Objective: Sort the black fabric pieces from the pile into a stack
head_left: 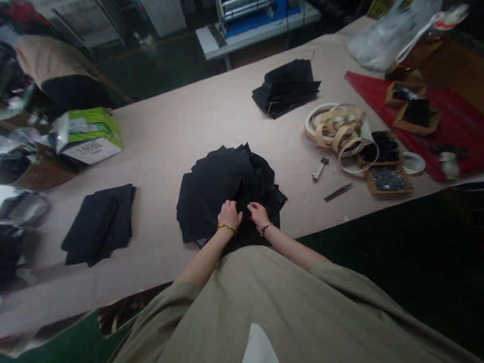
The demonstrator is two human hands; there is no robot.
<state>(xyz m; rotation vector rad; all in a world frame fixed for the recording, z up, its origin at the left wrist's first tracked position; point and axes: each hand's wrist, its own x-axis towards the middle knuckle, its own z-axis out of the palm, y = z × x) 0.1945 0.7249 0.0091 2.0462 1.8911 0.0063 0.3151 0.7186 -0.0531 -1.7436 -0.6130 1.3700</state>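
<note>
A heap of flat black fabric-like pieces (210,188) lies in front of me at the table's near edge, fanned out and overlapping. My left hand (229,214) is closed with its fingers curled at the edge of a black piece near the heap's front. Just to its right, my right hand (259,214) is also closed, thumb and fingers pinched together over the dark material. Both hands seem to grip the same black piece, though black on black hides its outline.
Stacked black pieces lie on the left (101,222) and at the back (288,86). Right of the heap are tweezers (337,192), a small white-handled tool (320,169), coiled tan strips (339,129) and a box of small metal parts (388,179). A green-white box (90,135) stands left; a person (56,66) is beyond.
</note>
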